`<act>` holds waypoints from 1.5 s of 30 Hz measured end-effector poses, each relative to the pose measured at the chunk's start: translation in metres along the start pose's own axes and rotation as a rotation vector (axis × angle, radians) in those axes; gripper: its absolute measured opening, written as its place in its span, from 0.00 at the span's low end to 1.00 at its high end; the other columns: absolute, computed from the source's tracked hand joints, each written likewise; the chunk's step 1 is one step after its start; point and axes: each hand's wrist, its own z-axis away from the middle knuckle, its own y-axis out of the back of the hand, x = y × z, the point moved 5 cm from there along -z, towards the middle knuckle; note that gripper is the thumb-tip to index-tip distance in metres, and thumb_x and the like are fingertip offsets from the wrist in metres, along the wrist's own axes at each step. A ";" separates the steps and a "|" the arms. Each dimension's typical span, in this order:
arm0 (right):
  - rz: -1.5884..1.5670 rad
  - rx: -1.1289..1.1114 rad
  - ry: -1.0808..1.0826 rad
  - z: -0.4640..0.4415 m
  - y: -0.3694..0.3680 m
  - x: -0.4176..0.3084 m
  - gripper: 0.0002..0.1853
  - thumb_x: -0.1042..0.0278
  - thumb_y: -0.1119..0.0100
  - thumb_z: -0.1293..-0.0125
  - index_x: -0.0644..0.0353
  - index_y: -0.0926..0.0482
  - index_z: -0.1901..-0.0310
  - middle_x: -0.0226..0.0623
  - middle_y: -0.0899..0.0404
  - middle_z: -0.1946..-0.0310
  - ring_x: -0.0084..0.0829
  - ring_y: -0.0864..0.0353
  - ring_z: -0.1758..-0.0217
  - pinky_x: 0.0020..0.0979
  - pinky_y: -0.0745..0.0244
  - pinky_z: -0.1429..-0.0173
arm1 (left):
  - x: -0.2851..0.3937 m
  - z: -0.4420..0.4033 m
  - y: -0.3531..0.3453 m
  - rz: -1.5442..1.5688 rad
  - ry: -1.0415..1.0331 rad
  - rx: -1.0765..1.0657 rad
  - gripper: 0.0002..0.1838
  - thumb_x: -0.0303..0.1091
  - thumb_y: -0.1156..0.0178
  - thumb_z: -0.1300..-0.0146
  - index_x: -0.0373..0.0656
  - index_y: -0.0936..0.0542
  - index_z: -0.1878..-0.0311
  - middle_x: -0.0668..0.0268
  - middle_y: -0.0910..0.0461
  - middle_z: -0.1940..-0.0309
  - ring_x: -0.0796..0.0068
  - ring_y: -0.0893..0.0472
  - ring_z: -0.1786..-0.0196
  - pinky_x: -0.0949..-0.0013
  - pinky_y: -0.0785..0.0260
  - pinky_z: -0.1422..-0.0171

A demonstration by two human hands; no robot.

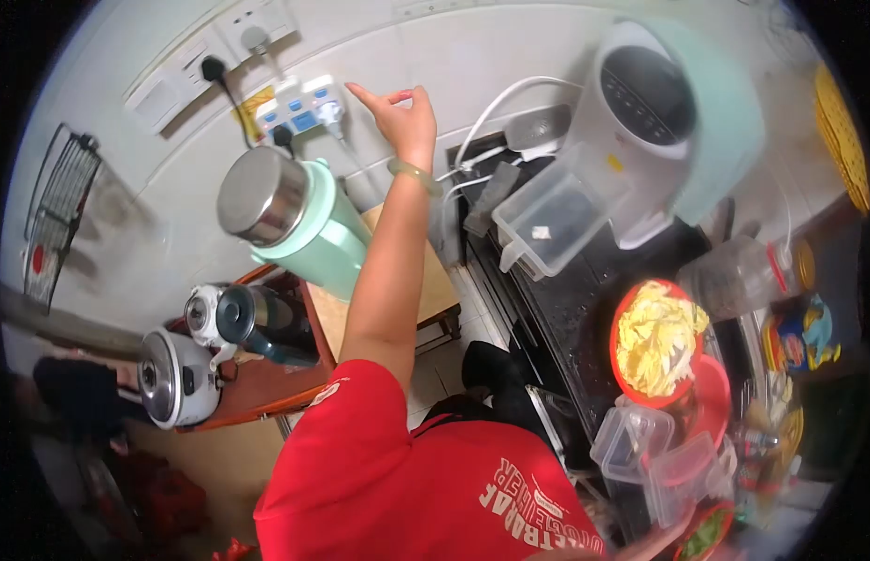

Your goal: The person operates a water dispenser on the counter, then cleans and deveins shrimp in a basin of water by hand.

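Note:
My left hand (pixel 400 112) is raised before the white wall, just right of the power strip (pixel 302 110). One finger stretches left toward the strip without visibly touching it; the fingers are apart, with nothing seen between them. A pale bangle (pixel 415 177) circles the wrist. Plugs and cords sit in the strip. Below it stands a mint-green flask (pixel 328 234) with a steel top, beside my forearm. At the bottom right, part of my right hand or wrist (pixel 661 540) reaches beside a bowl of green vegetables (pixel 704 535); its fingers cannot be made out.
A white and mint appliance (pixel 645 122) stands by a clear plastic bin (pixel 556 210) on the black counter (pixel 584 299). Nearby are a red bowl of yellow-white leaves (pixel 657 341), clear containers (pixel 633 438) and a jar (pixel 734 276). A rice cooker (pixel 178 379) and teapots sit left.

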 end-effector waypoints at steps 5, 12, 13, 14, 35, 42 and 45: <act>-0.063 -0.278 -0.093 -0.008 -0.008 0.003 0.28 0.54 0.46 0.35 0.68 0.32 0.41 0.42 0.26 0.45 0.39 0.26 0.45 0.40 0.32 0.40 | 0.045 0.078 -0.054 0.048 -0.095 -0.560 0.46 0.28 0.41 0.49 0.41 0.52 0.27 0.64 0.25 0.72 0.71 0.24 0.72 0.66 0.30 0.62; -0.080 -0.231 -0.022 -0.011 -0.005 0.013 0.24 0.56 0.44 0.36 0.65 0.29 0.44 0.39 0.24 0.49 0.35 0.25 0.48 0.38 0.30 0.44 | 0.061 0.166 -0.139 -0.164 -0.534 -0.946 0.42 0.29 0.43 0.47 0.47 0.48 0.27 0.56 0.23 0.76 0.57 0.23 0.73 0.58 0.28 0.62; -0.083 -0.227 -0.021 -0.008 -0.003 0.014 0.24 0.56 0.44 0.36 0.65 0.29 0.44 0.39 0.24 0.49 0.35 0.25 0.48 0.38 0.30 0.44 | 0.061 0.172 -0.149 -0.241 -0.544 -0.965 0.42 0.30 0.44 0.47 0.47 0.48 0.27 0.54 0.23 0.77 0.51 0.23 0.71 0.54 0.28 0.60; -0.073 -0.196 -0.030 -0.006 0.001 0.014 0.24 0.56 0.44 0.36 0.65 0.29 0.45 0.39 0.24 0.49 0.36 0.25 0.48 0.39 0.30 0.44 | 0.062 0.177 -0.158 -0.253 -0.481 -1.022 0.43 0.30 0.44 0.48 0.47 0.50 0.27 0.50 0.21 0.75 0.46 0.22 0.68 0.50 0.29 0.59; -0.089 -0.124 -0.015 0.019 0.016 0.016 0.24 0.57 0.42 0.37 0.64 0.28 0.45 0.39 0.24 0.50 0.36 0.24 0.49 0.39 0.28 0.46 | 0.063 0.213 -0.202 -0.362 -0.439 -1.101 0.47 0.33 0.40 0.50 0.43 0.52 0.27 0.51 0.19 0.73 0.47 0.20 0.67 0.51 0.27 0.58; -0.101 -0.164 -0.014 0.024 0.005 0.013 0.25 0.56 0.42 0.38 0.64 0.29 0.43 0.39 0.26 0.48 0.37 0.26 0.47 0.39 0.30 0.42 | 0.051 0.204 -0.184 -0.289 -0.363 -1.042 0.46 0.34 0.39 0.49 0.42 0.51 0.28 0.55 0.19 0.73 0.52 0.19 0.68 0.54 0.27 0.59; -0.088 -0.139 -0.026 0.013 0.013 0.015 0.27 0.56 0.42 0.38 0.65 0.30 0.42 0.39 0.26 0.47 0.37 0.26 0.47 0.40 0.31 0.42 | 0.047 0.197 -0.175 -0.228 -0.364 -1.033 0.46 0.34 0.38 0.49 0.42 0.51 0.28 0.58 0.20 0.76 0.55 0.20 0.70 0.57 0.27 0.61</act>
